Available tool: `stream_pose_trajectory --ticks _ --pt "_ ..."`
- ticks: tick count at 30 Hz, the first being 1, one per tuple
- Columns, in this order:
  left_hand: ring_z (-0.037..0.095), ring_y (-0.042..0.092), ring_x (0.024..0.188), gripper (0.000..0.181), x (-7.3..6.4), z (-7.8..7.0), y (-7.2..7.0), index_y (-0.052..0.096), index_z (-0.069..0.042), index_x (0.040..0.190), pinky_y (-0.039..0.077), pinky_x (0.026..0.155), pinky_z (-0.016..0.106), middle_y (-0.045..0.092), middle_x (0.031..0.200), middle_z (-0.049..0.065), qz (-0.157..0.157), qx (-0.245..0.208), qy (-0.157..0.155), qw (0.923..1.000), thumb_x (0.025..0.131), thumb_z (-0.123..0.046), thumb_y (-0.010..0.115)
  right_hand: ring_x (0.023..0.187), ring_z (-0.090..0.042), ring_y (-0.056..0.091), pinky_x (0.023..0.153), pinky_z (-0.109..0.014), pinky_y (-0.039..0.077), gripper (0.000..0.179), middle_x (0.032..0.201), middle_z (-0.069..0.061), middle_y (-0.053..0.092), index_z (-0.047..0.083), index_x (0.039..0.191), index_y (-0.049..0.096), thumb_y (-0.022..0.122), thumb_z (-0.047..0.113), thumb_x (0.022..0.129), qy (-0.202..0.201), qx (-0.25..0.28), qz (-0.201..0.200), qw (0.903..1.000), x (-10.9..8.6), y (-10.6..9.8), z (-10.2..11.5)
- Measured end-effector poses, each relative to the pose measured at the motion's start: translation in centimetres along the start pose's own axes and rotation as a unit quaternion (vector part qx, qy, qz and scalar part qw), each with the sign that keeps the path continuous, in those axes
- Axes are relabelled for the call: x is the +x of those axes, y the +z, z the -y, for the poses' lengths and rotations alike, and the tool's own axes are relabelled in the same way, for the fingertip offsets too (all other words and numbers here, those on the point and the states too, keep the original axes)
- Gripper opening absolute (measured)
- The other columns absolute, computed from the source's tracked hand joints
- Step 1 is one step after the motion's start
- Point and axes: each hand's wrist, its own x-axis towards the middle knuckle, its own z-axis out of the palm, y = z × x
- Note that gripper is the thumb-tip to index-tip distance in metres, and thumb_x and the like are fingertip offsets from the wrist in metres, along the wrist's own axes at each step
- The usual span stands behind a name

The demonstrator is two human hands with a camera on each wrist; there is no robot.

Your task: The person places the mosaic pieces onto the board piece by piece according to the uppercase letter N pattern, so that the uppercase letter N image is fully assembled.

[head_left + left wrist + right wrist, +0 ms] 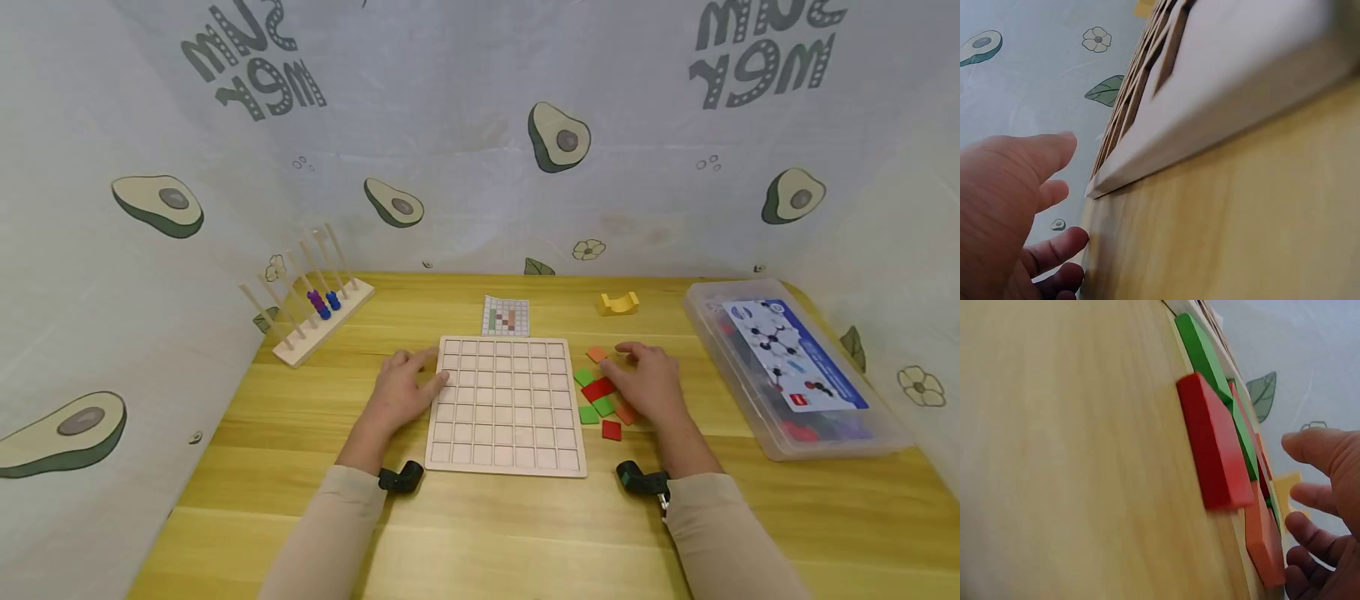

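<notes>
A wooden grid board (504,406) of square recesses lies flat in the middle of the table. At its left edge is my left hand (401,387), thumb and forefinger by the rim, gripping nothing. Red, green and orange square tiles (611,430) lie loosely grouped along the board's right side. Over their right part hovers my right hand (648,383), fingers loosely bent and nothing held. In the right wrist view, a red tile (1213,444) stands out in front of green and orange ones. Behind the board lies a small printed pattern card (506,317).
A wooden peg rack (324,325) with purple and blue beads stands at the back left. At the back right sits a yellow curved block (618,304). A clear plastic box (795,367) with a molecule-model label lies on the right. Patterned cloth (465,167) hangs behind.
</notes>
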Motion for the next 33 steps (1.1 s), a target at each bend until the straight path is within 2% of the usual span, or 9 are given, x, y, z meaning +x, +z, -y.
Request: stream_pose_trajectory --ticks 9,17,33 --pt "0.032 0.049 0.113 0.046 -0.5 0.5 1.2 0.062 -0.024 0.143 0.037 0.099 0.052 0.057 0.118 0.012 -0.029 -0.004 0.020 0.9994 0.100 -0.040 0.063 0.120 -0.045 0.049 0.107 -0.059 0.026 0.052 0.128 -0.029 0.061 -0.002 0.133 0.060 0.065 0.036 0.097 0.034 -0.007 0.003 0.9994 0.4 1.0 0.4" --pt "0.028 0.050 0.106 0.038 -0.6 0.5 1.7 0.067 -0.025 0.137 0.037 0.090 0.045 0.059 0.113 0.008 -0.056 0.007 0.028 0.9980 0.101 -0.035 0.062 0.121 -0.048 0.048 0.102 -0.062 0.028 0.048 0.127 -0.027 0.062 0.002 0.128 0.065 0.067 0.037 0.096 0.033 -0.022 -0.025 0.9989 0.3 1.6 0.3" --pt "0.027 0.049 0.103 0.038 -0.6 0.5 1.5 0.067 -0.025 0.137 0.036 0.089 0.043 0.060 0.114 0.008 -0.059 0.009 0.022 0.9980 0.101 -0.034 0.062 0.120 -0.047 0.048 0.104 -0.063 0.027 0.042 0.127 -0.026 0.063 0.002 0.126 0.067 0.064 0.033 0.099 0.037 -0.020 -0.039 0.9983 0.6 2.2 0.6"
